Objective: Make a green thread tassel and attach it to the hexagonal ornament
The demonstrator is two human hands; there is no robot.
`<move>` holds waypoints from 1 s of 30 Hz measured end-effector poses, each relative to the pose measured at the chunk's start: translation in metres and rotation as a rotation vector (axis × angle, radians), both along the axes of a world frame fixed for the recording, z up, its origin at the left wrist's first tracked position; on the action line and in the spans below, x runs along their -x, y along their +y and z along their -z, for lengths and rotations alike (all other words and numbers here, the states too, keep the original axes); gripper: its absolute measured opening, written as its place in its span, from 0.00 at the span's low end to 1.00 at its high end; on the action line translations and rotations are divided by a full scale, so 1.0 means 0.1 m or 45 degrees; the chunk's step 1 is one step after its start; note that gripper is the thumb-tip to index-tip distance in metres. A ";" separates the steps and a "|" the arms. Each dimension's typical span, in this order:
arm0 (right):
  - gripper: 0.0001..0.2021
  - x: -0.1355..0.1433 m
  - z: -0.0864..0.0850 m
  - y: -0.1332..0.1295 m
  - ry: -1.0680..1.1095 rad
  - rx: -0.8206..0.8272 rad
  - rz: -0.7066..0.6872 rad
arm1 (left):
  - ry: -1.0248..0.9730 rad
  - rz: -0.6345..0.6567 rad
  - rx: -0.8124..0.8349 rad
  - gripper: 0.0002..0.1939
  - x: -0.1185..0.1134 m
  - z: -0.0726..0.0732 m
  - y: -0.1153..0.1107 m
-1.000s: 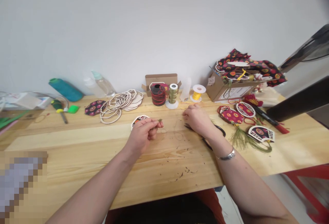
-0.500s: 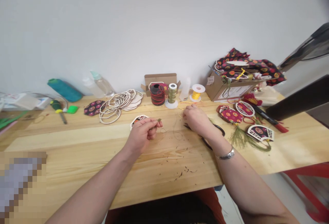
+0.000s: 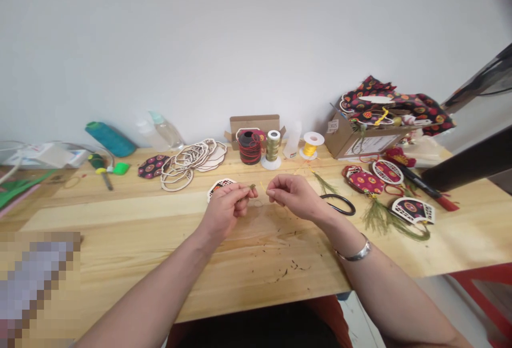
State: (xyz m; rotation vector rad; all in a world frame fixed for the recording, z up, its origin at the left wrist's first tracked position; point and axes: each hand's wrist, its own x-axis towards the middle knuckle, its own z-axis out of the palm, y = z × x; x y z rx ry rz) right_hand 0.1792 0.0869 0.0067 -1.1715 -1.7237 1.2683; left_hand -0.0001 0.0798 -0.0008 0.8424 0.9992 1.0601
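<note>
My left hand (image 3: 232, 201) is closed in a pinch on a small olive-green thread bundle (image 3: 252, 186). Partly behind that hand lies a white-edged patterned piece (image 3: 218, 185). My right hand (image 3: 292, 194) pinches a thin yellow thread (image 3: 262, 184), its short end pointing up from the fingertips. The two hands are close together above the table, not touching. Black-handled scissors (image 3: 342, 204) lie right beside my right wrist, their blades hidden. A green tassel (image 3: 325, 183) with a yellow thread is behind that hand.
Spools of red-black cord (image 3: 250, 151), olive thread (image 3: 272, 151) and yellow thread (image 3: 311, 146) stand behind the hands. Wooden frames (image 3: 192, 159) and a screwdriver (image 3: 100, 169) lie left. Rightward are a cardboard box (image 3: 348, 143), finished ornaments (image 3: 366, 181) and a dark post (image 3: 468, 156).
My right hand has moved left and toward me from the yellow thread, and now holds a yellow thread end near my left hand. The camera view has shifted slightly.
</note>
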 end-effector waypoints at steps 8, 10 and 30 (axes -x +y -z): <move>0.05 0.00 0.00 0.00 -0.094 -0.089 -0.001 | -0.047 0.001 0.006 0.06 0.01 0.01 0.00; 0.06 0.01 0.02 0.00 -0.157 -0.140 0.009 | -0.062 0.000 0.001 0.06 0.01 0.01 0.00; 0.06 0.05 0.08 -0.01 -0.180 -0.168 -0.080 | -0.072 -0.019 0.004 0.06 -0.01 0.05 0.01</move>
